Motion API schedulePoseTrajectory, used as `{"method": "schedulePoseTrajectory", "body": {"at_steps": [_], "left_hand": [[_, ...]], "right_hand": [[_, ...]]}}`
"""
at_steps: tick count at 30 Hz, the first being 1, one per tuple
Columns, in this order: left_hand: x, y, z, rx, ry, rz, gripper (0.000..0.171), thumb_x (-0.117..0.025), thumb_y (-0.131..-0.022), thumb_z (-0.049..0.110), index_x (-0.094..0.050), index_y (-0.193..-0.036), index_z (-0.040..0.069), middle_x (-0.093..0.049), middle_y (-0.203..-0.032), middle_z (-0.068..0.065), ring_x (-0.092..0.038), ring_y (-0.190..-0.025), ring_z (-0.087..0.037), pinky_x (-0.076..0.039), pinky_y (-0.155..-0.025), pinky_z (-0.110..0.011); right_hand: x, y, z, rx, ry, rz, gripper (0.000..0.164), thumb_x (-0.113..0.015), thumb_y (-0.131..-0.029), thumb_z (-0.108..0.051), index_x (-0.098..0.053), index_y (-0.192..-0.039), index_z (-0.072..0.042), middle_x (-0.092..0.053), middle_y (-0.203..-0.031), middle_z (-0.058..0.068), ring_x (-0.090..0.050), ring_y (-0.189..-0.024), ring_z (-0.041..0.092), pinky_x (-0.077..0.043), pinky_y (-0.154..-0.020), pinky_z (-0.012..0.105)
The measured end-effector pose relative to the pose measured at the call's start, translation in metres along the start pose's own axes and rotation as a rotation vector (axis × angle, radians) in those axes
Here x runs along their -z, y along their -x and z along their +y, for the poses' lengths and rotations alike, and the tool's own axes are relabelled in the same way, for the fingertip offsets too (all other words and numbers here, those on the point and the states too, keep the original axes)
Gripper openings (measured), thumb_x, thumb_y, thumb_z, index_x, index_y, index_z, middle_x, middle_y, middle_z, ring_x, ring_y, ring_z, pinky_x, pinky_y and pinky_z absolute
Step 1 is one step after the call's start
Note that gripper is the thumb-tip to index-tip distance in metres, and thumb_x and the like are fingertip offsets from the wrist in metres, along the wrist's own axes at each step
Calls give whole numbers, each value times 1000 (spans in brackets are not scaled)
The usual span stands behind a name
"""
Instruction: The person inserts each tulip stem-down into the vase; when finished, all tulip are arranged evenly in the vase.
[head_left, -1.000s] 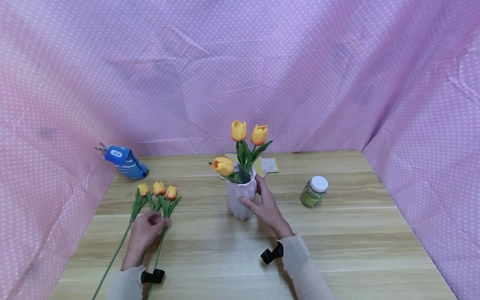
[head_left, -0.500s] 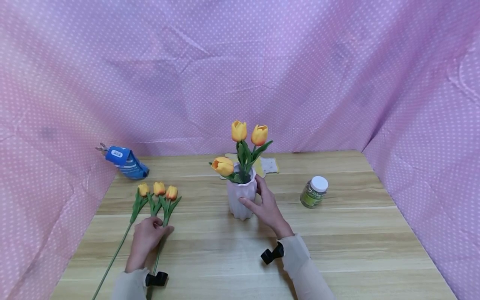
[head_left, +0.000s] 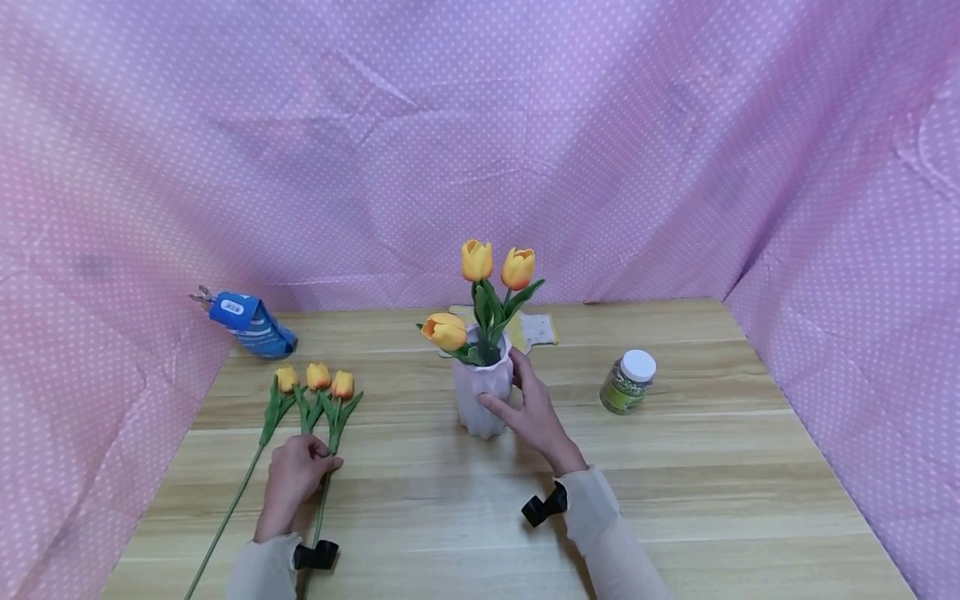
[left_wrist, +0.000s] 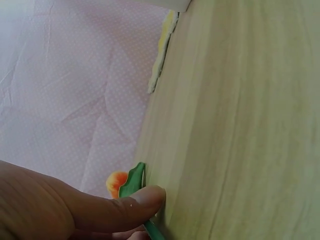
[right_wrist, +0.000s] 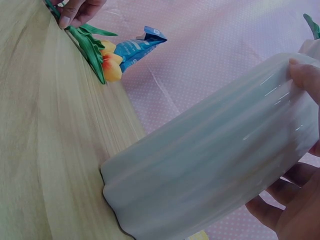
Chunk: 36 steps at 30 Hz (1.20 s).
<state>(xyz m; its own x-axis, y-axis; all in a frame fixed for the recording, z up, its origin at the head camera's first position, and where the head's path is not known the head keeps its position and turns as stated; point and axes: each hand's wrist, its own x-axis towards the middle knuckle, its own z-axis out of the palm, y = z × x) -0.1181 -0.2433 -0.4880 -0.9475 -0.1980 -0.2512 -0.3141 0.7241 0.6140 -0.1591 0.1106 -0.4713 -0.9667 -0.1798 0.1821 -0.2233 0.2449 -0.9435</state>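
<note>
Just left of the table's middle, a white fluted vase point(head_left: 474, 402) stands upright with three orange-yellow tulips point(head_left: 445, 332) in it, one leaning left over the rim. My right hand point(head_left: 542, 423) grips the vase's right side, thumb in front and fingers round the back. Three more tulips lie side by side at the left. My left hand point(head_left: 294, 475) pinches the rightmost tulip point(head_left: 342, 386) by its stem below the leaves; in the left wrist view the thumb point(left_wrist: 145, 200) presses on it. The hand hides much of the middle tulip's point(head_left: 318, 377) stem, while the leftmost tulip point(head_left: 286, 380) lies untouched.
Behind the left tulips stands a blue packet point(head_left: 255, 323) with a metal tool's tip sticking out. A white-lidded jar point(head_left: 628, 383) is on the right. Flat behind the vase lies a yellow and white piece point(head_left: 538, 329). Pink dotted cloth point(head_left: 480, 150) surrounds the table.
My left hand has slid down along the rightmost tulip's stem, towards me and slightly right, and its thumb and fingers have closed on the stem. The right hand and vase stay put.
</note>
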Motion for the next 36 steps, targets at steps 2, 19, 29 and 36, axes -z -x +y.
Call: {"method": "schedulePoseTrajectory", "body": {"at_steps": [2, 19, 29, 36], "left_hand": [[1, 0, 0, 0, 1, -3, 16, -77, -85, 8, -66, -84, -4, -61, -72, -9, -55, -51, -15, -49, -46, -28], [7, 0, -3, 38, 156, -73, 13, -75, -84, 2, -68, -90, -8, -66, -67, -1, -61, -57, -12, -58, -49, -28], [11, -5, -6, 98, 346, -126, 27, -68, -91, 2, -63, -113, -14, -70, -79, -4, -65, -64, -11, -60, -55, -27], [16, -5, -6, 126, 523, -146, 35, -65, -94, 0, -55, -123, -18, -68, -77, 2, -69, -65, -10, -62, -58, -28]], "right_hand": [[0, 0, 0, 0, 0, -1, 79, -73, -91, -32, -27, -155, -24, -44, -156, 4, -47, -141, 31, -40, -116, 60], [0, 0, 1, 3, -2, -5, 79, -73, -91, -31, -27, -155, -23, -43, -157, 5, -46, -142, 31, -39, -117, 61], [0, 0, 1, -13, 1, -4, 80, -73, -91, -33, -27, -156, -24, -43, -157, 4, -47, -142, 31, -39, -117, 60], [0, 1, 0, 7, 4, -3, 79, -73, -91, -31, -27, -155, -23, -45, -156, 5, -48, -140, 31, -41, -116, 60]]}}
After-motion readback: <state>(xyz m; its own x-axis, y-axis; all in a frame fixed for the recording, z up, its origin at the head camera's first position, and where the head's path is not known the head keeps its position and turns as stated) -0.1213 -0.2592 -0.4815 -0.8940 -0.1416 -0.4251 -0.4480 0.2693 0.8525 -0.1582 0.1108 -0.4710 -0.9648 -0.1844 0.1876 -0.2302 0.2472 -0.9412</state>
